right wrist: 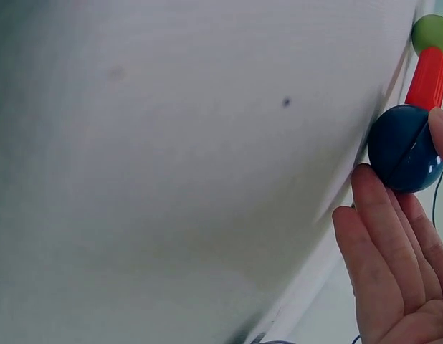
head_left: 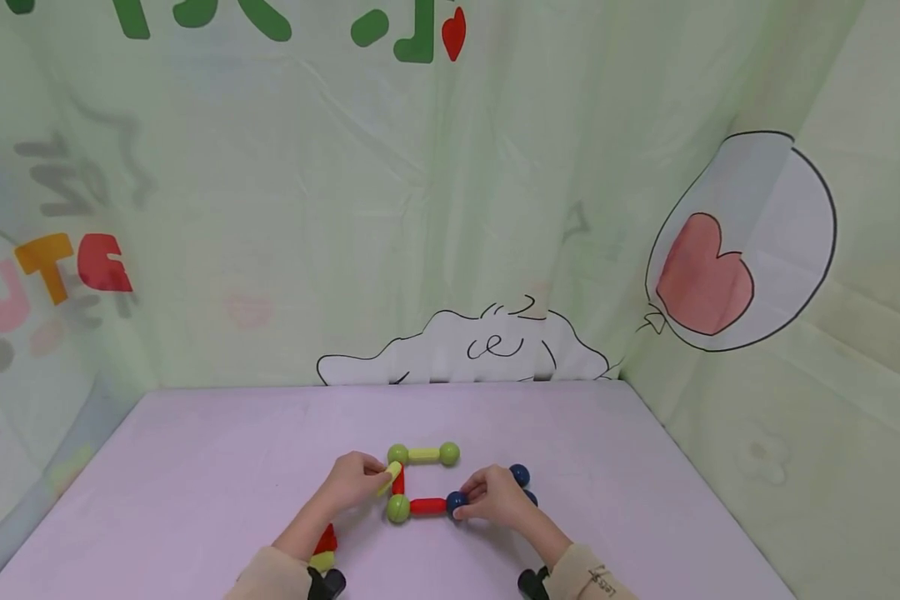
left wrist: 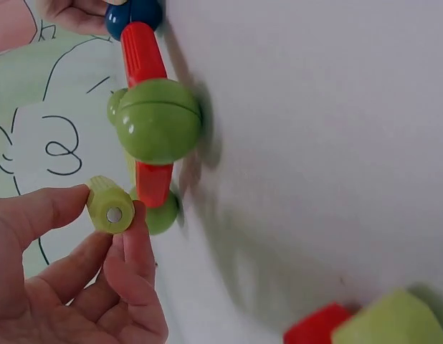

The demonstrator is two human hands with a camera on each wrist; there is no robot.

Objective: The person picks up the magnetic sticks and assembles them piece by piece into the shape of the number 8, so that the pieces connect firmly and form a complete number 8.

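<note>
Between thumb and fingers, my left hand [head_left: 356, 481] pinches a yellow-green rod [left wrist: 110, 208], one end facing the left wrist camera. My right hand [head_left: 497, 498] holds a blue ball [head_left: 456, 503] with thumb and fingertips; in the right wrist view the ball [right wrist: 406, 148] touches a red rod [right wrist: 427, 79]. That red rod [head_left: 428, 506] joins the blue ball to a green ball [head_left: 398, 508]. Another red rod [head_left: 398, 481] runs from there to a far green ball [head_left: 398, 454], from which a yellow-green rod [head_left: 423, 455] leads to a third green ball [head_left: 449, 453].
Loose red [head_left: 327, 539] and yellow-green pieces [head_left: 322, 561] lie beside my left forearm. Beyond my right hand are blue balls [head_left: 520, 475], partly hidden by it. The pale table [head_left: 217, 467] meets a printed curtain [head_left: 270, 208] at the back and sides.
</note>
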